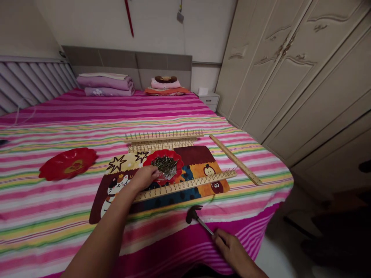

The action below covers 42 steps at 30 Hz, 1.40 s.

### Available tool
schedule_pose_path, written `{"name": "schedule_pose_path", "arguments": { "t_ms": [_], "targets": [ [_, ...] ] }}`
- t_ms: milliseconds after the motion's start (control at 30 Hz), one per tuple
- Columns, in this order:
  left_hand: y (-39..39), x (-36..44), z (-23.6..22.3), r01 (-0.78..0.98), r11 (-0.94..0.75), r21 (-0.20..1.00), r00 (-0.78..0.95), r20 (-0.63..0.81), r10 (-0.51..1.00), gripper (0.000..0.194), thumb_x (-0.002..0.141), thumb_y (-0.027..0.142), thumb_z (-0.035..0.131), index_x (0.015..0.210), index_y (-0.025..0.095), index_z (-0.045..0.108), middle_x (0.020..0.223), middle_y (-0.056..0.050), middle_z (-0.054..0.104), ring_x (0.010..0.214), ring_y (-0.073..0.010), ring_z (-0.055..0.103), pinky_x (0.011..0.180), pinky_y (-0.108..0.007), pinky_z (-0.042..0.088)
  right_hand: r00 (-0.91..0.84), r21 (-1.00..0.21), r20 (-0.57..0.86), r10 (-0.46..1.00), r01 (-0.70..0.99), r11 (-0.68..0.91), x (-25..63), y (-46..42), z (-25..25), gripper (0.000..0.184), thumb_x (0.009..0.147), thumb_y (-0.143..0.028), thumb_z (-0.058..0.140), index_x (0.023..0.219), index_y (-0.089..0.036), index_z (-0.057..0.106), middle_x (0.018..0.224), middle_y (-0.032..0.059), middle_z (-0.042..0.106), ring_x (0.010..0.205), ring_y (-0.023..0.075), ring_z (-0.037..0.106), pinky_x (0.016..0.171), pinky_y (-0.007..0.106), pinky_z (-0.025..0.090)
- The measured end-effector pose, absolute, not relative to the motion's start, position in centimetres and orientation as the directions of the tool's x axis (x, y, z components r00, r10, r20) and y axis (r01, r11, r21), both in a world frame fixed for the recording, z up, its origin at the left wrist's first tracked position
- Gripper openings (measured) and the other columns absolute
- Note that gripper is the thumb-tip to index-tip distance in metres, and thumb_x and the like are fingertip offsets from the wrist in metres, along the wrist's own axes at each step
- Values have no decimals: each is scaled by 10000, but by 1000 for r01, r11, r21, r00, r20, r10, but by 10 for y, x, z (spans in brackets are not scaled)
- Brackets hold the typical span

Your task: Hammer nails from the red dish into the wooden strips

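My right hand [233, 249] grips the handle of a claw hammer [205, 224], whose dark head lies over the bed's near side. My left hand [146, 177] is at the left rim of a red scalloped plate [180, 164] heaped with nails [164, 166]. Its fingers are drawn together, and what they hold, if anything, is too small to make out. Just in front of the plate lies a wooden strip [185, 186] with a row of nails standing along it. The strip's left end is partly hidden by my left wrist. A patterned mat [174, 203] lies beneath.
Behind the plate rest more nail-studded wooden strips [165, 138]. A wooden strip [235, 159] lies to the right, near the bed's edge. A second red plate [68, 164] sits at left on the striped bedsheet [58, 208]. Folded bedding [106, 84] and a wardrobe [275, 65] stand farther off.
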<state>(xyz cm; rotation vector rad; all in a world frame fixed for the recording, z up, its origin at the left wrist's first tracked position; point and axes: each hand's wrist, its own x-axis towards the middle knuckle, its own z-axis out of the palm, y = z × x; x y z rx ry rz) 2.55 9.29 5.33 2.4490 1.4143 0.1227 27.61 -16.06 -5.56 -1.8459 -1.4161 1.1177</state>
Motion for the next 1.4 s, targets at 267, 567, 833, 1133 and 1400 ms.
{"name": "schedule_pose_path", "arguments": {
  "t_ms": [267,567,833,1133,1400],
  "targets": [
    [66,-4,56,530,-123,839,291,-43,956,258,658,439,549,687,186,587,590,25,569,539,-119,501,512,-229,387,102,-814,-287,953,498,-298,276,-161,-58,310,823,-435,371,626,-209,449,540,-55,398,523,119,414,503,218,336],
    [17,-45,29,161,92,983,-108,-76,991,403,517,477,703,725,154,582,586,11,612,529,-113,555,542,-241,459,107,-777,-274,956,561,-286,275,-164,-58,325,819,-466,391,674,-210,529,563,-29,511,546,149,499,521,239,379],
    [-5,-34,15,212,69,975,-304,-1,953,329,590,427,667,807,183,623,631,27,640,579,-111,588,591,-232,485,95,-766,-295,951,571,-295,275,-164,-56,339,824,-483,370,674,-212,508,553,-34,487,542,144,491,526,235,379],
    [-5,-28,-16,175,110,978,-325,-48,944,321,612,444,642,799,184,614,660,9,653,579,-134,610,579,-276,512,111,-757,-268,957,590,-281,274,-165,-56,338,833,-481,389,687,-211,533,551,-33,517,541,149,506,528,238,383],
    [-6,-26,-20,334,120,935,-302,-14,953,312,653,459,593,824,199,621,645,10,643,595,-150,609,622,-285,498,94,-759,-280,955,588,-280,271,-167,-53,348,840,-482,384,704,-205,544,585,-22,527,563,152,505,525,233,382]
  ]
}}
